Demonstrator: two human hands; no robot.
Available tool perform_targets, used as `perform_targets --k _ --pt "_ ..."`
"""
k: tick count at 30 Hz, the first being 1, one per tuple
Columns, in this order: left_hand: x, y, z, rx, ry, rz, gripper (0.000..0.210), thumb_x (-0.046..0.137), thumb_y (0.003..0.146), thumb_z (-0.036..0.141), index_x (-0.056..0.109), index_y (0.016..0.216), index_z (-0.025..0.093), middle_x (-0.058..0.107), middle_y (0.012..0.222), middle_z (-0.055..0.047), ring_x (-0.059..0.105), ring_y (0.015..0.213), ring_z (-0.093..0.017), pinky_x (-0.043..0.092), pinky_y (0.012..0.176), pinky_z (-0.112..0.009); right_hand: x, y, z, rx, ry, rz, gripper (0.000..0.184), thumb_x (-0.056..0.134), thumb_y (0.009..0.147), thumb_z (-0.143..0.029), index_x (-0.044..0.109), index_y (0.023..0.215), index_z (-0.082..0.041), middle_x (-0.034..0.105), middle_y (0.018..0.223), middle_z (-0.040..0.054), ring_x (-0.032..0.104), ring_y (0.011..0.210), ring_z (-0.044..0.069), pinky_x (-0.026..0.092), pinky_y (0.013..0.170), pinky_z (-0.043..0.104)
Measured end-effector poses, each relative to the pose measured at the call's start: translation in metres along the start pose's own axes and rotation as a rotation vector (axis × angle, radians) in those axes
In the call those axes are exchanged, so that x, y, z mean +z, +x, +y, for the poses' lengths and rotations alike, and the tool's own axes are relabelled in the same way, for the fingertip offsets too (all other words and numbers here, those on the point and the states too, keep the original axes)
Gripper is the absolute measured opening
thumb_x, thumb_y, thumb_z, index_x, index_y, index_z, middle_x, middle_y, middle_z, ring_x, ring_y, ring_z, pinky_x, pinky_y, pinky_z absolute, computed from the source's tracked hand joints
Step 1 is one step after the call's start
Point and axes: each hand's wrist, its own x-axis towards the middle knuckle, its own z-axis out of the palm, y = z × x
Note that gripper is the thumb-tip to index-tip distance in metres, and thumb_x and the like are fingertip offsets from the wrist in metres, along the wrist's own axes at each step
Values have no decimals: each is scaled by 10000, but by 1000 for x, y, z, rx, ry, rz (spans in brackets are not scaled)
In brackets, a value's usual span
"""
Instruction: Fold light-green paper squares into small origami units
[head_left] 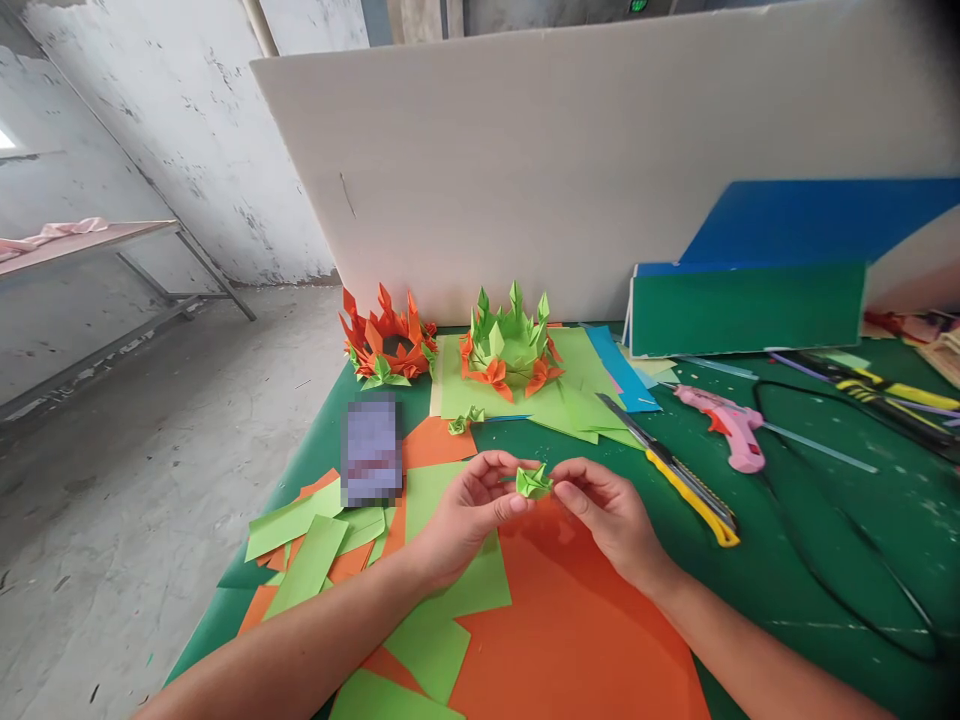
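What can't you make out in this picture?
In the head view:
Folded green paper at the left hand: underside hidden by its upper folds.
Purple rectangle: details blurred by pixelation.
Large orange sheet: cut off by the bottom edge.
Pink cloth: cut off by the left edge.
Green sign: too small to read.

A rectangular green board (750, 312) stands before a flat blue sheet (810, 222) and a large white panel (525, 150). At left, pink cloth (56, 235) lies on a metal-legged table (141, 231) near a peeling white wall (187, 120).
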Motion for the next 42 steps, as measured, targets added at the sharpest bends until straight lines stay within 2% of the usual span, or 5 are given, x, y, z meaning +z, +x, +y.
perform_targets --k 6,13,24,34,42 --pt "0 0 -1 -44 -38 -57 221 712 809 208 625 1010 233 608 1209 -47 596 1011 -131 485 936 -292 3 -3 -2 -176 -108 46 107 640 858 -338 617 829 -238 593 793 9 553 719 156 477 658 265" --pt "1 1 -4 -85 -19 78 248 718 803 303 684 1035 221 601 804 8 593 792 -98 516 850 -271 5 -3 -5 -91 -84 -11 136 639 858 -350 572 869 -232 565 801 8 559 711 148 506 642 253" --pt "2 2 -6 -26 182 151 287 739 763 373 736 983 188 700 889 -53 615 728 -132 510 774 -279 8 -4 -9 -54 -154 -60 174 632 854 -398 637 865 -224 634 800 35 591 702 171 527 633 277" --pt "1 1 -8 26 294 169 352 746 742 403 727 1035 209 643 922 -51 580 760 -139 498 723 -294 11 -4 -1 -139 -174 46 161 664 841 -327 537 900 -247 573 802 4 574 700 153 517 650 270" --pt "2 0 -3 -22 212 170 356 775 715 373 730 1025 205 666 851 -33 570 762 -140 470 755 -292 9 -5 -4 -93 -116 -92 182 625 864 -364 567 1002 -262 594 951 34 589 806 173 519 728 285"
